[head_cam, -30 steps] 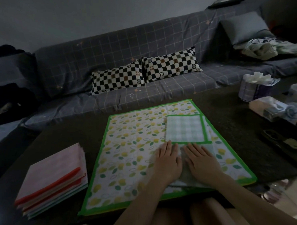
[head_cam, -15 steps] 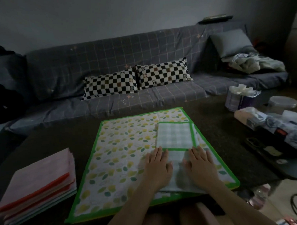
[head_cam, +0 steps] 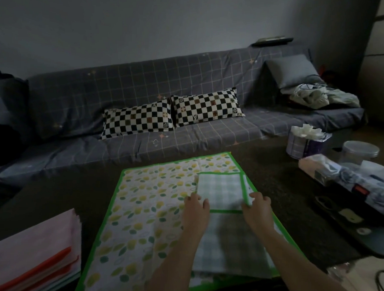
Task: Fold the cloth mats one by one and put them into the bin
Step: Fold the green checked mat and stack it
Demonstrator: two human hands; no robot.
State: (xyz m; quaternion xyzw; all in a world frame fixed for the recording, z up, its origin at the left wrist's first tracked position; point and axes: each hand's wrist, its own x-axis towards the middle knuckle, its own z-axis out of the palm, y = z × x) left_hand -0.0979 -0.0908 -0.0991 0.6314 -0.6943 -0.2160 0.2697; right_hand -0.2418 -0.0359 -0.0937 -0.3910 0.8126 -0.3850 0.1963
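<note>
A large leaf-print mat (head_cam: 145,211) with a green border lies spread on the dark table (head_cam: 278,192). On its right side lies a green-checked mat (head_cam: 227,240), partly folded, with a smaller folded flap (head_cam: 220,190) at its far end. My left hand (head_cam: 195,208) pinches the flap's near left corner. My right hand (head_cam: 257,207) pinches the near right corner. The flap is slightly lifted off the mat. No bin is in view.
A stack of folded mats (head_cam: 30,257) with pink and orange edges sits at the table's near left. Tissue packs (head_cam: 304,140), a clear jar (head_cam: 358,151) and dark items crowd the table's right side. A grey sofa (head_cam: 187,114) with two checkered pillows (head_cam: 172,114) stands behind.
Both hands moved forward from pressing flat on the checked mat to the folded flap's near corners, which they now pinch. The camera tilted upward.
</note>
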